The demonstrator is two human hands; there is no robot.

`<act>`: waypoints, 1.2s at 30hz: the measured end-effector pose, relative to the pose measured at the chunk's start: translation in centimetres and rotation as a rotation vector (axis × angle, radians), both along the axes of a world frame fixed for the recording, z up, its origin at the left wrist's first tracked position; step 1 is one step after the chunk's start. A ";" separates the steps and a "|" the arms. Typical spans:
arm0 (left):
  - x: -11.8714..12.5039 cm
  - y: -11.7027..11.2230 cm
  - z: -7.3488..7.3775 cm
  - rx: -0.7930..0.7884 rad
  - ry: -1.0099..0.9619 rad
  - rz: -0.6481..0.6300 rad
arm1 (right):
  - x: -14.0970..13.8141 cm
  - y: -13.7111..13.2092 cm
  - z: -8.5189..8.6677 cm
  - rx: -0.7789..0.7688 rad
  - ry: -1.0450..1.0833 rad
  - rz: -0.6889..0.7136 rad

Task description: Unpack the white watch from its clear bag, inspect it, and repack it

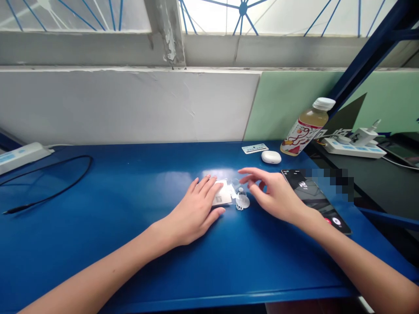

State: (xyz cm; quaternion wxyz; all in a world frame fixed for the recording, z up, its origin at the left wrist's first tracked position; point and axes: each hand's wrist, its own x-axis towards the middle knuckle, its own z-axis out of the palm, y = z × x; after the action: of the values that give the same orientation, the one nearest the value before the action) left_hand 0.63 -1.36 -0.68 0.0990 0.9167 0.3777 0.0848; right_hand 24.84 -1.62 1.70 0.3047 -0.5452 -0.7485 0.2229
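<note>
On the blue table lies a small white packet (222, 195) with a printed square code, partly covered by the fingers of my left hand (194, 213). That hand rests flat with its fingers stretched out. Just right of the packet is a little cluster of clear and white pieces (242, 200), among them a round whitish disc; their exact kind is too small to make out. Above and beside these pieces hovers my right hand (270, 192), its fingers bent and apart, with nothing visible between them.
A phone (316, 200) lies under my right forearm. Behind are a white earbud case (271, 157), a printed card (255, 148) and a drink bottle (306, 128). A black cable (65, 192) and power strip (24, 157) sit left; another power strip (353, 147) is right.
</note>
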 end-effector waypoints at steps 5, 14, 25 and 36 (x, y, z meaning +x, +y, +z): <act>-0.1 0.2 0.3 -0.014 0.066 -0.036 | 0.5 0.3 -0.1 0.001 -0.204 -0.084; 0.1 0.3 0.4 0.007 0.111 -0.043 | -0.9 -0.7 0.0 -0.107 0.111 0.120; 0.0 0.2 0.3 0.023 0.060 -0.051 | -0.8 -0.8 -1.7 0.232 -0.219 0.249; -0.2 0.2 0.1 0.016 0.058 -0.048 | -1.6 -1.5 -1.7 0.358 -0.311 0.268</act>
State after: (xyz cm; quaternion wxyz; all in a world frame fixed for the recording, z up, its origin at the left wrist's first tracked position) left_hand 0.47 -1.14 -0.58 0.0828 0.9283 0.3577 0.0587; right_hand 23.26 -3.10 0.05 0.2454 -0.4063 -0.8793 0.0391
